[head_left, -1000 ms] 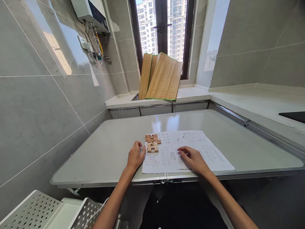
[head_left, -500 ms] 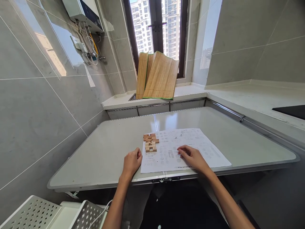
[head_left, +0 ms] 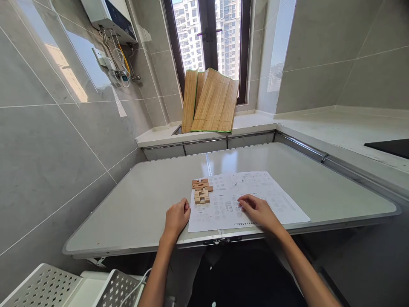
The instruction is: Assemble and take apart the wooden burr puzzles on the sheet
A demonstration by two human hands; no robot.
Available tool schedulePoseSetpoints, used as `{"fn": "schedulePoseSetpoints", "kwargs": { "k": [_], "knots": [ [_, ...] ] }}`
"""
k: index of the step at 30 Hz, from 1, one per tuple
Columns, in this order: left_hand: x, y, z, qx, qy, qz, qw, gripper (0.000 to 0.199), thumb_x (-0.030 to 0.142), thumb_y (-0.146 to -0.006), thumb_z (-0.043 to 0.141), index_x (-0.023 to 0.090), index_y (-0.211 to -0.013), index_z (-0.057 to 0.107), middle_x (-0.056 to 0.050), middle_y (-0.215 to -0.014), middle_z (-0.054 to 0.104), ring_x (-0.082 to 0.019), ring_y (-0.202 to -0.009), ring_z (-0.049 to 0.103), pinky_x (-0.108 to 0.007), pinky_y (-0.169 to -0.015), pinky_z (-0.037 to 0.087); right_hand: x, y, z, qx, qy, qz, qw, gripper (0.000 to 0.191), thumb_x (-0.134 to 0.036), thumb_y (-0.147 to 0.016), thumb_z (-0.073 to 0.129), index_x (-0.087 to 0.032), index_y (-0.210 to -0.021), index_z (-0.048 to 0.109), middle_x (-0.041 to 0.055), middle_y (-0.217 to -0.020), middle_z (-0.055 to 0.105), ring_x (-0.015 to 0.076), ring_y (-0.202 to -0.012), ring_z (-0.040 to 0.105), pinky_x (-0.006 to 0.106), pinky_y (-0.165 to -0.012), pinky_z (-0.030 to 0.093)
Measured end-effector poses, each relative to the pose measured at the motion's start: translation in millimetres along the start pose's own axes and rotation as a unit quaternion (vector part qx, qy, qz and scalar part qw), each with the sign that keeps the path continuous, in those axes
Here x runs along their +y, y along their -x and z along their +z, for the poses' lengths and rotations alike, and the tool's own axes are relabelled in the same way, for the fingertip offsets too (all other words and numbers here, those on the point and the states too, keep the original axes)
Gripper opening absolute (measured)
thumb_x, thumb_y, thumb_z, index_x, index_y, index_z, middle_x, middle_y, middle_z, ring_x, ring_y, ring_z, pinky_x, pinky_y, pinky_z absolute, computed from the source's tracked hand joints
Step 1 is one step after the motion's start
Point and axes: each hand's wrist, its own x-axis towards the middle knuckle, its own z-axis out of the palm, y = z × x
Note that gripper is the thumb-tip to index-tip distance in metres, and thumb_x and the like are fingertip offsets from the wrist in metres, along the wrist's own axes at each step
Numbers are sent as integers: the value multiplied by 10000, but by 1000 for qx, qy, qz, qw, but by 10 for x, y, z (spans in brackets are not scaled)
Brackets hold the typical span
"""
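A large white printed sheet [head_left: 223, 217] lies on the table, covered with small drawings and lines of print. On its left part sit several small wooden interlocking pieces [head_left: 201, 196], pale ones in front and browner ones [head_left: 200, 183] behind. My left hand [head_left: 177, 216] rests as a loose fist on the table, right beside the sheet's left edge, with nothing visible in it. Over the right half of the paper lies my right hand [head_left: 257, 209], its fingers loosely bent and the thumb a little apart. I see nothing held there; its palm side is hidden.
The pale folding table [head_left: 134, 204] has a centre seam and a metal latch [head_left: 222, 241] at its front edge. Behind it, a bamboo mat [head_left: 215, 102] leans by the window on a white ledge. White perforated baskets [head_left: 44, 285] stand low at left.
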Motion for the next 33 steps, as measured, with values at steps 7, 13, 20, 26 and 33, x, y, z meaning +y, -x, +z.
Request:
{"fn": "schedulePoseSetpoints", "kwargs": {
  "k": [7,13,20,26,33],
  "knots": [
    [-22,-6,16,0,-1,-3,1000,139,200,-889,470,233,-757,447,13,-662,583,-175,-602,536,-280,-571,214,0,3,-2,2,-5,-6,1000,311,-491,-918,561,-228,-982,714,48,-885,775,232,-830,712,345,-789,501],
    [-34,-7,29,1,-1,-1,1000,141,202,-893,466,233,-757,446,15,-659,576,-173,-603,535,-277,-572,223,14,3,4,3,-2,-7,1000,314,-497,-926,555,-228,-978,708,44,-891,772,225,-823,714,338,-784,501],
    [-16,-1,17,1,1,-2,1000,145,197,-890,461,232,-751,441,13,-659,574,-176,-616,542,-278,-571,225,14,-5,3,2,4,-8,1000,330,-509,-926,549,-225,-985,707,47,-889,772,230,-834,713,343,-792,500],
    [-6,-1,-8,-5,3,-4,1000,136,209,-894,461,235,-761,445,13,-659,579,-177,-597,530,-278,-569,225,-27,11,-6,2,5,-5,1000,312,-494,-925,549,-231,-977,707,43,-880,770,229,-825,711,338,-779,499],
    [-1,4,-12,-5,6,-4,1000,141,207,-892,458,235,-755,439,15,-651,570,-177,-598,530,-277,-571,230,-34,13,-4,2,-1,-6,1000,296,-483,-923,555,-231,-971,704,37,-872,764,222,-820,710,333,-785,500]
  ]
}}
